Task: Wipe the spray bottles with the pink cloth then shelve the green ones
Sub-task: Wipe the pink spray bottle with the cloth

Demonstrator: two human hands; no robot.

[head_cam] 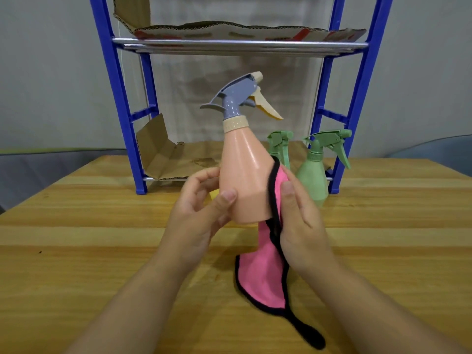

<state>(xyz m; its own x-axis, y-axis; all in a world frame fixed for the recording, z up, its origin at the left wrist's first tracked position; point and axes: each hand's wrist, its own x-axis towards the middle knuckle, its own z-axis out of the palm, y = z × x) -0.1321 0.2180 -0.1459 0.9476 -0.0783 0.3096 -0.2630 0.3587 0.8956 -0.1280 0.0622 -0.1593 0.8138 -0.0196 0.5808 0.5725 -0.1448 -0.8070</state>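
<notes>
The tall peach plastic spray bottle [244, 180] I hold looks smooth and glossy, and the fuzzy pink cloth with black trim [263, 274] against it is matt. Under it lies the grained, lightly shiny wooden table [102, 238]; behind it, rough brown cardboard [173, 159] lines the blue plastic rack's polished metal rails [240, 44].

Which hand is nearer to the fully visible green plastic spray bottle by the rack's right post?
Right. The right hand, pressing the pink cloth, sits just beside the green plastic spray bottle; the left hand is beyond the peach bottle.

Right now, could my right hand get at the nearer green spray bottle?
Probably not yet: the right hand is pressing the pink cloth against the peach bottle. The green bottle itself stands unblocked just beyond it.
</notes>
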